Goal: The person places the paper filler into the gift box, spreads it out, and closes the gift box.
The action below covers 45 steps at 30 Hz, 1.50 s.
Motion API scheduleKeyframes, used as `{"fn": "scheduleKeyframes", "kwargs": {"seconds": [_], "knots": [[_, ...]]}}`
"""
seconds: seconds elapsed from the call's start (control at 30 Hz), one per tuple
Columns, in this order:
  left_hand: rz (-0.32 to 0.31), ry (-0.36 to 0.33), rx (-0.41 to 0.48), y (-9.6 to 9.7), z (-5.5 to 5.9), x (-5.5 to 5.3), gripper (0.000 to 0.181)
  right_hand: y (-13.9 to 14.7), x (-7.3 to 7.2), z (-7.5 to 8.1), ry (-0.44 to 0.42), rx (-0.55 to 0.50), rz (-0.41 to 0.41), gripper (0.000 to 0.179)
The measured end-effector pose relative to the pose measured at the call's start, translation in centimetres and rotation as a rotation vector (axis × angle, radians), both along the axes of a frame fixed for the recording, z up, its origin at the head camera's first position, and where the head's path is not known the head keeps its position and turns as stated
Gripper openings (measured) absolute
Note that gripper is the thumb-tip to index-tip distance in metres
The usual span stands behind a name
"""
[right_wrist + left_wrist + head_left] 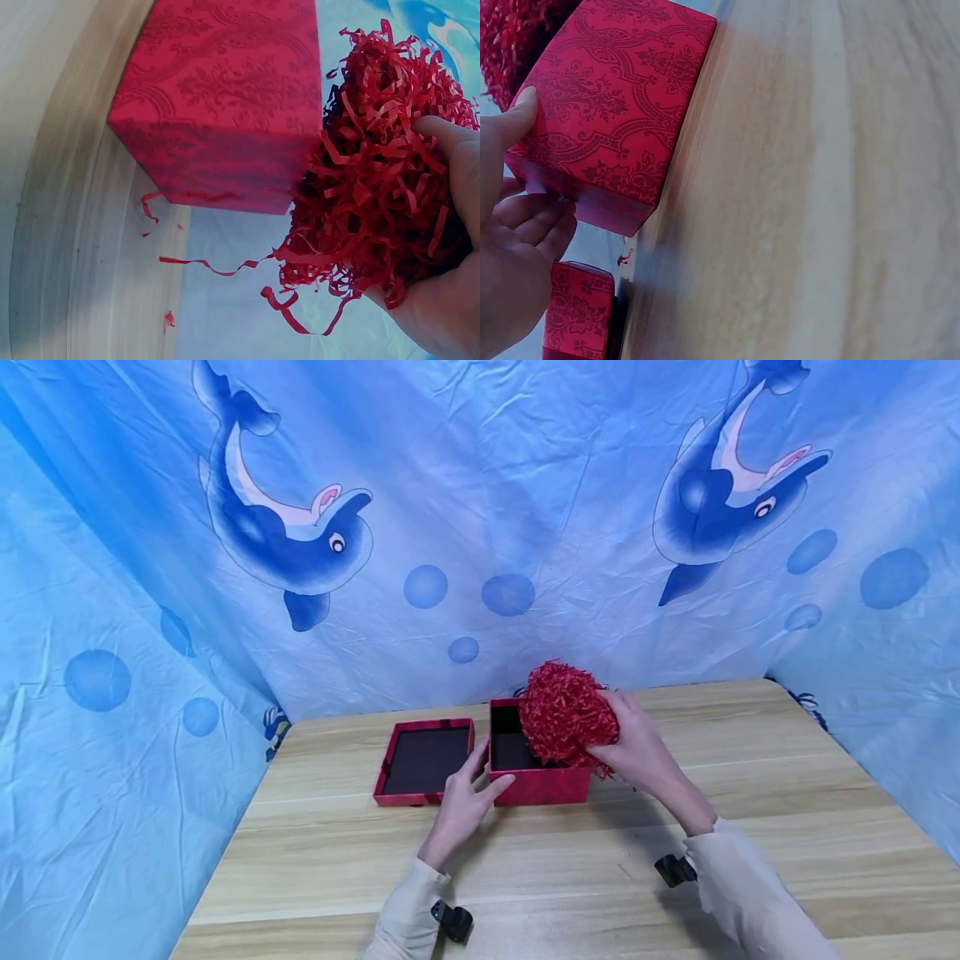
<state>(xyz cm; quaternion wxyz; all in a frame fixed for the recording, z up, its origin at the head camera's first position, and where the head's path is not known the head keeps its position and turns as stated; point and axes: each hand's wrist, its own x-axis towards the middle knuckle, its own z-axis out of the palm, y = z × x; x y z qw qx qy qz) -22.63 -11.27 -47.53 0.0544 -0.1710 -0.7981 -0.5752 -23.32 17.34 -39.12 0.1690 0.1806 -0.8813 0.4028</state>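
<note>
A red box with a dark inside and a raised floral pattern stands at the back of the table. My left hand holds its near left corner, thumb on the front face and fingers along the left side. Over the right part of the box opening, my right hand grips a big bundle of red shredded paper. Loose strands of the shredded paper hang from it in the right wrist view. Left of the box lies a red lid, its dark inside facing up.
The wooden table reaches back to a blue dolphin-print cloth that hangs behind and at both sides. A few small red paper scraps lie on the table to the right of the box.
</note>
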Motion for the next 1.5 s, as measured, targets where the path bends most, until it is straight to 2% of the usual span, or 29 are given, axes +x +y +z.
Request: {"fn": "scheduleKeyframes", "kwargs": {"seconds": [0.23, 0.6, 0.83, 1.17, 1.5], "knots": [[0.007, -0.002, -0.009, -0.1, -0.1, 0.0, 0.075, -1.4, -0.4, -0.1, 0.006, 0.032, 0.023, 0.073], [-0.008, -0.004, 0.028, -0.1, 0.0, 0.1, 0.075, -2.8, -1.4, -0.1, 0.019, 0.086, 0.053, 0.074], [-0.010, -0.005, 0.012, -0.2, -0.1, 0.0, 0.075, -3.4, -1.8, -0.2, 0.057, 0.171, 0.051, 0.082], [-0.028, 0.000, 0.031, -0.1, -0.2, -0.1, 0.075, -4.3, -2.2, -0.2, 0.071, 0.210, 0.051, 0.086], [-0.009, -0.015, 0.019, 0.0, -0.1, -0.1, 0.077, -5.1, -2.2, -0.3, 0.101, 0.201, 0.055, 0.075]]}}
